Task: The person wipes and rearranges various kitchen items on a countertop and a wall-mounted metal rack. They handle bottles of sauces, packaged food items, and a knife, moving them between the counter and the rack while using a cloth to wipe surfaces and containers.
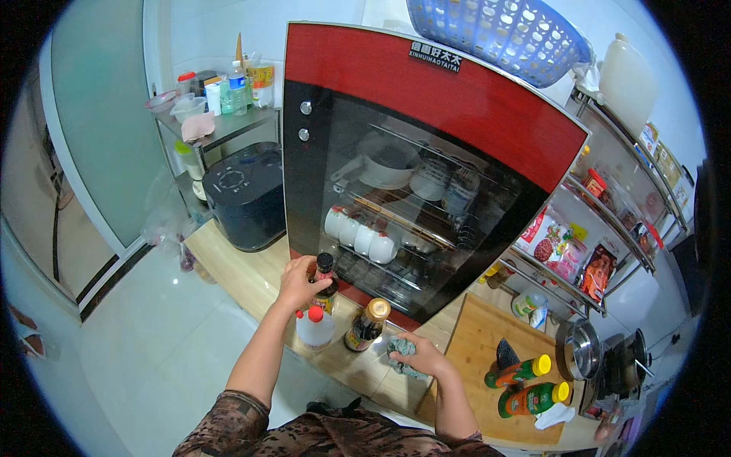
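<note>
My left hand (301,284) is wrapped around a dark sauce bottle (326,294) with a black cap, which stands by the front of the cabinet. Just in front of it is a whitish translucent bottle (314,332) with a red cap. A dark soy sauce-type bottle (363,331) with a gold cap stands upright between my two hands. In my right hand (421,355) is a crumpled grey-green cloth (402,357), low over the wooden counter (374,370). My fingers partly cover both the cloth and the black-capped bottle.
A red and black glass-fronted dish cabinet (337,68) rises behind the bottles. To its left sits a black rice cooker (244,197). On the right, a wooden cutting board (474,343) bears two yellow-capped green bottles (534,399). Beyond it are a steel bowl (578,349) and a metal rack (617,211).
</note>
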Demonstrator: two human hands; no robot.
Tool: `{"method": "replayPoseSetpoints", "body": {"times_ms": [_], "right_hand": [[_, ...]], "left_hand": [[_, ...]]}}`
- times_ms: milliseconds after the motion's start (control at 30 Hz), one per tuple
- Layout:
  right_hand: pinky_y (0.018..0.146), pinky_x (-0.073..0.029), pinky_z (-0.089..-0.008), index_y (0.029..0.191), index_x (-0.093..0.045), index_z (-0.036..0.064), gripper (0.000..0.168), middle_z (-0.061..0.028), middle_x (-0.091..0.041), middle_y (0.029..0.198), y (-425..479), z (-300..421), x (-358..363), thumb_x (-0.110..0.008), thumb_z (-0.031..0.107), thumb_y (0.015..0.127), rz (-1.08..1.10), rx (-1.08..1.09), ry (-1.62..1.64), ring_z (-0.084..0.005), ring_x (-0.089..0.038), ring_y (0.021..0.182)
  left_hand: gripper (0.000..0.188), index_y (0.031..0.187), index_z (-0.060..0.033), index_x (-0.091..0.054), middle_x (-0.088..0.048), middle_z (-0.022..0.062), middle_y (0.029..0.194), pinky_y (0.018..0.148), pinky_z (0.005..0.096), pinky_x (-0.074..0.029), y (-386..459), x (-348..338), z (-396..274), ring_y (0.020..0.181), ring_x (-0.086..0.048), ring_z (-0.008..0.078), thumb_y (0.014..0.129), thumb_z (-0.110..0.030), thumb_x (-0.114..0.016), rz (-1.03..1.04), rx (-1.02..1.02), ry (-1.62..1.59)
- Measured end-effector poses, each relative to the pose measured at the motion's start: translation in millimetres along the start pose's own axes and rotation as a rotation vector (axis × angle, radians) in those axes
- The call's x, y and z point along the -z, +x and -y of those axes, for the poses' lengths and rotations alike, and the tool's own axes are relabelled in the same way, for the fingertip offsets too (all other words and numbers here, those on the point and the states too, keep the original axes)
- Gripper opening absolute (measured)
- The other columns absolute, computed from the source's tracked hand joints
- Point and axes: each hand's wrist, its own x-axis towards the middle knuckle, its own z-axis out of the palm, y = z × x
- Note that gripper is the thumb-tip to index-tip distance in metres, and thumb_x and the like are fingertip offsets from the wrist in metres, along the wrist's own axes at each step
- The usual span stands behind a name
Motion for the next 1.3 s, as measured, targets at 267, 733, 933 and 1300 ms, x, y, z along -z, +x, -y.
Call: {"method": "replayPoseSetpoints", "body": {"times_ms": [267, 733, 933, 1300], "right_hand": [[0.072, -0.042, -0.0270, 0.111, -0.048, 0.006, 0.049, -0.0091, -0.057, 0.089, -14, 1, -9, -0.066, 0.029, 0.072, 0.048, -0.075, 0.165, -0.0158, -0.052, 0.081], [0.068, -0.043, -0.0235, 0.107, -0.049, 0.008, 0.040, -0.0036, -0.057, 0.082, -27, 36, -19, -0.065, 0.024, 0.074, 0.111, 0.013, 0.114, -0.0098, -0.051, 0.075], [0.071, -0.043, -0.0245, 0.107, -0.050, 0.007, 0.038, -0.0050, -0.057, 0.089, -35, 58, -16, -0.064, 0.021, 0.075, 0.071, 0.141, 0.162, -0.0109, -0.052, 0.080], [0.079, -0.042, -0.0282, 0.110, -0.048, 0.004, 0.041, -0.0101, -0.056, 0.101, -88, 91, -1, -0.063, 0.021, 0.075, -0.080, 0.287, 0.304, -0.0179, -0.053, 0.091]], "left_hand": [[0.030, 0.081, -0.0062, -0.057, -0.056, 0.0077, 0.064, 0.057, 0.0335, -0.043, 15, -19, 8, 0.062, -0.055, 0.0234, 0.066, -0.030, -0.067, 0.071, 0.019, -0.136], [0.020, 0.074, -0.0043, -0.057, -0.052, 0.0071, 0.065, 0.053, 0.0283, -0.040, 37, 57, -22, 0.058, -0.049, 0.0200, 0.064, -0.017, -0.068, -0.361, -0.255, -0.170], [0.012, 0.073, -0.0018, -0.056, -0.049, 0.0003, 0.067, 0.057, 0.0213, -0.037, 37, 115, -74, 0.061, -0.045, 0.0084, 0.067, -0.007, -0.064, -0.393, -0.285, -0.495], [0.017, 0.080, 0.0009, -0.055, -0.058, 0.0050, 0.074, 0.064, 0.0248, -0.044, -34, 142, -175, 0.068, -0.054, 0.0111, 0.065, -0.004, -0.059, -0.134, -0.194, -0.849]]}}
